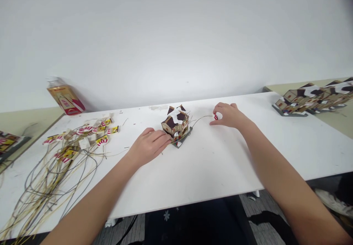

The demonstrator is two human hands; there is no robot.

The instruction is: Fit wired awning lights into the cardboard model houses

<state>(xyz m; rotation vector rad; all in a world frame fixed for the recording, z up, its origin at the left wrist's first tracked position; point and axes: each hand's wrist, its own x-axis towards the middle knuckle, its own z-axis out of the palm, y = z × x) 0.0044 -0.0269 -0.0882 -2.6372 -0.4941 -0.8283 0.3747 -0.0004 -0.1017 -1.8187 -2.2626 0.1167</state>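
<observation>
A miniature house (176, 122) with a dark, snow-patched roof stands on a dark base near the middle of the white table. My left hand (151, 144) is against its lower left side, fingers closed at the edge of the house and its base. To the right, my right hand (227, 115) pinches a small red-and-white striped piece (215, 116) between thumb and fingers. A thin wire (201, 118) curves from that piece back to the house. The left fingertips are partly hidden by the house.
On the left lie several small striped pieces (102, 140) with a tangle of long wires (49, 186). A bottle (66, 97) leans by the wall. Several similar houses (300, 98) stand at the right end, and part of another model (8, 142) shows at far left.
</observation>
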